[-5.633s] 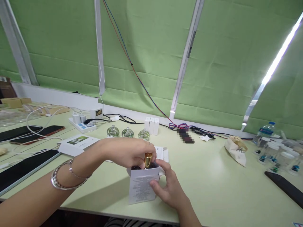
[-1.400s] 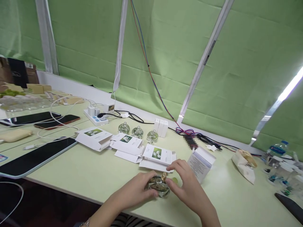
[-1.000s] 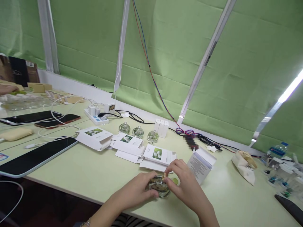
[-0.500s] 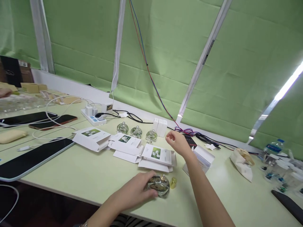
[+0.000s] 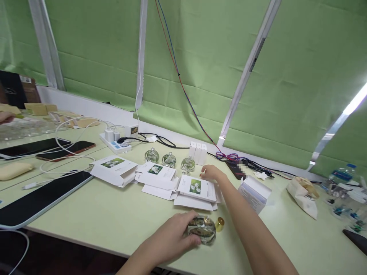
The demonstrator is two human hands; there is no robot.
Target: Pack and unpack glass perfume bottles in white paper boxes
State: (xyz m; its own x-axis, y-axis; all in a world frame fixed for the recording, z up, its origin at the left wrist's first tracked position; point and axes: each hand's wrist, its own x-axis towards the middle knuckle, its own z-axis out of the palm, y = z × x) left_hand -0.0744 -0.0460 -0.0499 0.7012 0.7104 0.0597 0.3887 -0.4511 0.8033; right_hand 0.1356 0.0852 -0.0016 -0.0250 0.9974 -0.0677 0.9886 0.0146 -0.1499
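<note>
My left hand is wrapped round a clear, round glass perfume bottle near the table's front edge. The bottle has a gold-coloured neck and no cap on it. Just right of it stands a gold cap. My right hand reaches out behind the rightmost flat white box, its fingers pinched together at a tiny gold-brown spot too small to name. Similar glass bottles stand further back: a left one, a middle one and a right one, nearest my right hand.
More flower-printed white boxes lie to the left, with small upright white boxes behind. An opened box is beside my right forearm. Phones, a tablet, a power strip and cables spread left. Another person's hand shows far left.
My right hand has come slightly left and lower, closer to the rightmost flat box and bottle. My left hand still holds its bottle. The whole view has shifted a little.
</note>
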